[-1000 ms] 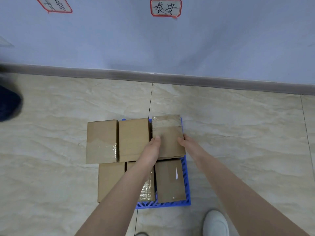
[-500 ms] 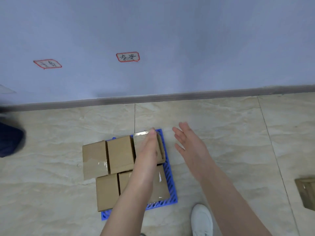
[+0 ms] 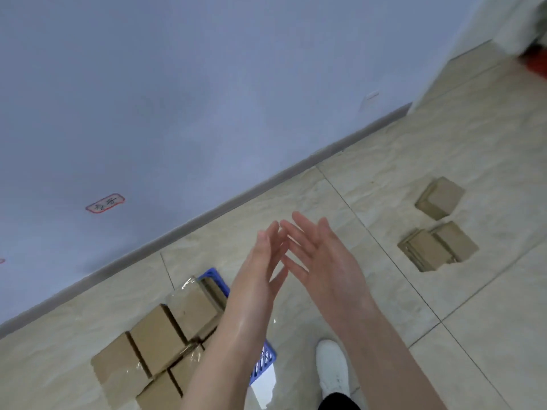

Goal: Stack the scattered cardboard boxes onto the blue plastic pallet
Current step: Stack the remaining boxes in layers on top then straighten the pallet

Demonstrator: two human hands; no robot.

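Both hands are raised over the tiled floor (image 3: 488, 335) with fingers spread and nothing in them: the left hand (image 3: 257, 279) and the right hand (image 3: 322, 261) face each other, fingertips nearly meeting. Below and left of them, partly hidden by the left forearm, the blue plastic pallet (image 3: 262, 362) lies near the wall (image 3: 207, 99), covered with a packed layer of cardboard boxes (image 3: 159, 335). Well apart to the right, three loose boxes (image 3: 436, 247) lie on the floor, beyond the right hand. A white shoe (image 3: 331, 365) stands just beside the pallet.
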